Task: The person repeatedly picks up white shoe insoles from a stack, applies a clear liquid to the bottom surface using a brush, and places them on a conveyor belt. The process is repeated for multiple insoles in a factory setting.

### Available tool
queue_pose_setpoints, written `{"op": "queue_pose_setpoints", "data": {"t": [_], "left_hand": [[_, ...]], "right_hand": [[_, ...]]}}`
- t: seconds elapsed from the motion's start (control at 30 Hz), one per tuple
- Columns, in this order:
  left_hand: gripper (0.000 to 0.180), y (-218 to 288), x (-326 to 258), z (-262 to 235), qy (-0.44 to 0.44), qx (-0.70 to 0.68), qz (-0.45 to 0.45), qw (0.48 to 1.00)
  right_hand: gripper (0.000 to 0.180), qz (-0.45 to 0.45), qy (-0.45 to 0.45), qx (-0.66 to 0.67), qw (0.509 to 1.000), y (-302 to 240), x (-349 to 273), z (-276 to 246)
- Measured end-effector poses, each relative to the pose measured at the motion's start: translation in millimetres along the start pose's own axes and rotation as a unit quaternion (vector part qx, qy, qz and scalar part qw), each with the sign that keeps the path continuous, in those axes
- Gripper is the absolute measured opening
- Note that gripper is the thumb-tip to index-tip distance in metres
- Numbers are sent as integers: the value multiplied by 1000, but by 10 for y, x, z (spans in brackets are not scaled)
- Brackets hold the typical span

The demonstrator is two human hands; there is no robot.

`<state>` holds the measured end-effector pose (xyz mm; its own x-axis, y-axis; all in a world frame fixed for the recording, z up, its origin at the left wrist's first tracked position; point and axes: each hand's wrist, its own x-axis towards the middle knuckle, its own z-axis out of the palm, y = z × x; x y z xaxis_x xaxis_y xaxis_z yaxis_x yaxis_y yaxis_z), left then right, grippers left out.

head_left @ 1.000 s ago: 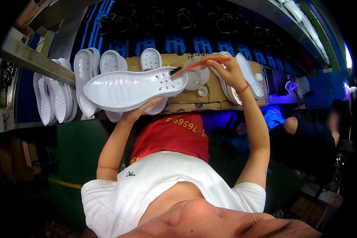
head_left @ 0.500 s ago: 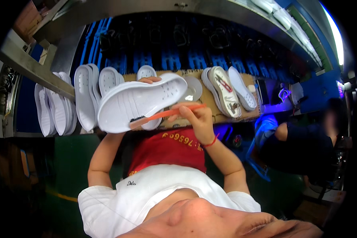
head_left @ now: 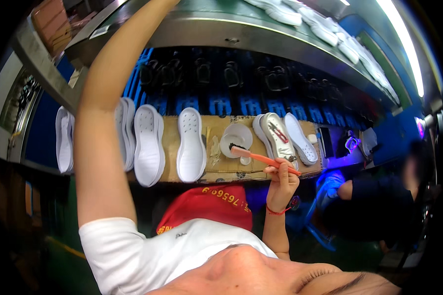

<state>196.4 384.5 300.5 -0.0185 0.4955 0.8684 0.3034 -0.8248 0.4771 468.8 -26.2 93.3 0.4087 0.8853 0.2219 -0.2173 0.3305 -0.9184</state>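
Toothbrush (head_left: 262, 159), orange and dark-bristled, gripped in my right hand (head_left: 282, 184), slants diagonally, head pointing upper-left, overlapping in view a white bowl (head_left: 244, 131) whose contents I cannot distinguish; my left hand, beyond frame, is unreadable.

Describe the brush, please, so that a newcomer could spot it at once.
Start at the cardboard, then find the round white bowl on it. The person's right hand holds the brush toward that bowl; its orange handle and dark bristles set it apart from the white soles.
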Motion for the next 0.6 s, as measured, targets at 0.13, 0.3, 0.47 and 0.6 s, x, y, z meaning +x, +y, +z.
{"op": "queue_pose_setpoints", "data": {"t": [0.13,0.3,0.47,0.6], "left_hand": [[28,460,-1324,-648,-205,223,323,897],[76,739,-2612,-1596,-639,357,224,643],[72,423,-3114,-1785,-635,325,269,647],[59,409,-3178,-1619,-655,288,259,649]], "right_hand": [[26,32,11,-61,998,194,54,-194],[27,37,-31,-185,982,393,358,-347],[25,-24,-91,-236,967,575,726,-284],[24,-75,-157,-333,926,667,966,-135]]}}
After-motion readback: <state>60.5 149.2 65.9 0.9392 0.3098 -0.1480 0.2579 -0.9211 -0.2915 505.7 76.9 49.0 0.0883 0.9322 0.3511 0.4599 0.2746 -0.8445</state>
